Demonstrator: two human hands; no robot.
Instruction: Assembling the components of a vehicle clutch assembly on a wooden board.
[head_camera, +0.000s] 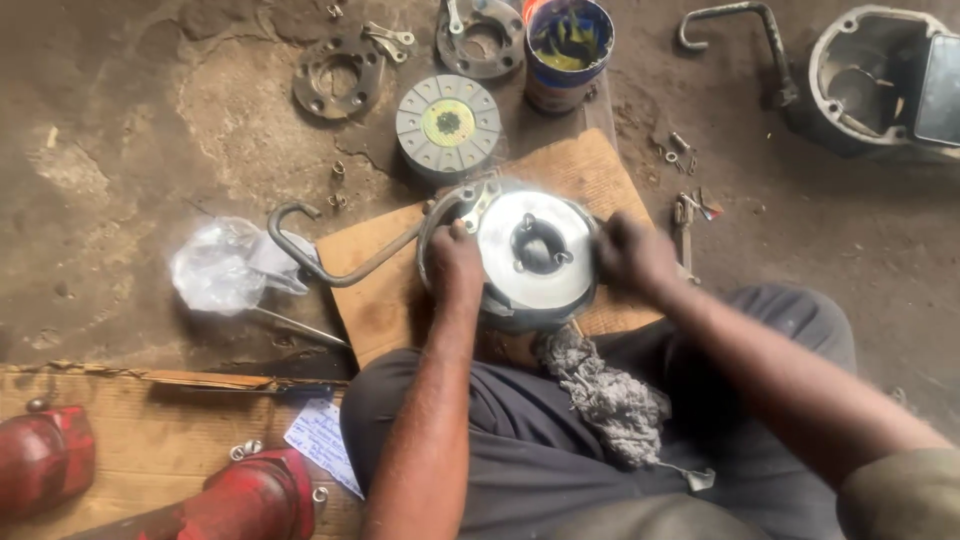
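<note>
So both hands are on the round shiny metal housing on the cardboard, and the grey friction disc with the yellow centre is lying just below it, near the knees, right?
Not quite. Both hands, left hand and right hand, do grip the round metal housing on the cardboard, but the head view shows the grey disc with the yellow centre lying above the housing, farther from the person, beside the paint-stained can.

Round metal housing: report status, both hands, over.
Left hand and right hand grip round metal housing on cardboard. Curved handle sticks out left. Rag on lap.

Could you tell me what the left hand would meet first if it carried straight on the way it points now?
Most likely the disc with the yellow centre, beyond the round metal housing that the left hand already grips; depth is hard to judge.
</note>
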